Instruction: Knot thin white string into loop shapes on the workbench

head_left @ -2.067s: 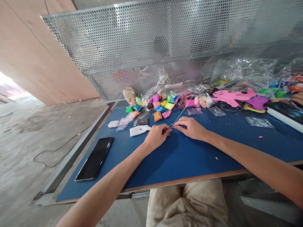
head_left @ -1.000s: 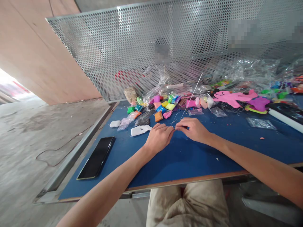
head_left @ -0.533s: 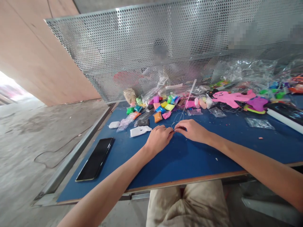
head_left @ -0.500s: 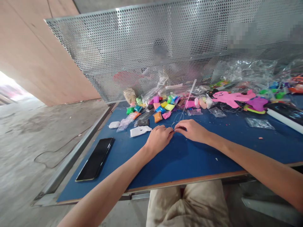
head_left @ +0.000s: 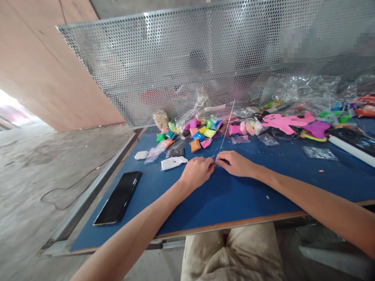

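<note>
My left hand [head_left: 197,170] and my right hand [head_left: 236,163] meet over the blue table [head_left: 202,207], their fingertips pinched almost together. Between them is a thin wire or thread [head_left: 215,153], whose pale loops show just above the fingers. From the right fingertips a narrow white strip [head_left: 226,130] stands up and leans slightly right. What lies right inside the pinch is hidden by the fingers. Just left of my left hand is a white packet [head_left: 174,162], and an orange clay packet [head_left: 195,145] lies beyond it.
A black phone [head_left: 118,198] lies at the left. Along the perforated metal screen [head_left: 164,54] are several coloured packets, plastic bags [head_left: 307,88] and a pink figure [head_left: 285,123]. A white-edged dark device [head_left: 353,146] sits at the right. A small white case [head_left: 141,155] rests near the left edge.
The white strip has swung left and now looks thinner, reaching down to my right fingertips. The wire loops above the fingers look smaller. Both hands stay nearly in place.
</note>
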Demonstrator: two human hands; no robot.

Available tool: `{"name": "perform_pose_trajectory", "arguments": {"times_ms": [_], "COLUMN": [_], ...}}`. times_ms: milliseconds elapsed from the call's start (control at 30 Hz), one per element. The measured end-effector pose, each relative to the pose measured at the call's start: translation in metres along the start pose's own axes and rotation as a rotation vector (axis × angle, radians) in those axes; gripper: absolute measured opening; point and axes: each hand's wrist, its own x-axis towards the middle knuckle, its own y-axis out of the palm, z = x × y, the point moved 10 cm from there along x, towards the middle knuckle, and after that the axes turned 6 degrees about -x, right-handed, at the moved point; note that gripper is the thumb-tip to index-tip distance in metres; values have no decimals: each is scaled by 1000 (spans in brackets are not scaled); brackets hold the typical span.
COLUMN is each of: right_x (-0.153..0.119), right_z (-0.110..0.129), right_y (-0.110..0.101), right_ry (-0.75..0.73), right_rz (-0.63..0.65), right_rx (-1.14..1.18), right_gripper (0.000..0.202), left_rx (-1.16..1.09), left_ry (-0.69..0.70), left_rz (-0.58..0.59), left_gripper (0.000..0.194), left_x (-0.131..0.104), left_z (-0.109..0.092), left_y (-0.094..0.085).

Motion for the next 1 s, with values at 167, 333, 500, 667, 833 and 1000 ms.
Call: {"name": "perform_pose_trajectory", "arguments": {"times_ms": [167, 333, 500, 667, 833, 1000], "right_x": [-1, -3, -3, -4, -5, -5], "right_z": [6, 13, 15, 12, 12, 14], "right_y": [-3, -6, -6, -4, -5, -5], "right_ry": [-28, -66, -75, -57, -53, -35], "right_rz": [-32, -59, -81, -80, -94, -86], "right_rx": [8, -8, -55, -81, -104, -65], "right_gripper": [22, 22, 19, 18, 21, 23], "left_rx": [-10, -40, -99, -65, -19, 82], "left_ry": [39, 3, 0, 79, 139, 147], "left_rz": [-43, -49, -70, -59, -70, -65], "left_gripper": [18, 19, 17, 15, 18, 18], "left_x": [-3, -4, -4, -4, -4, -3], "left_z": [-5, -4, -5, -9, -13, -16], "left_y": [-8, -14, -20, -18, -15, -11]}}
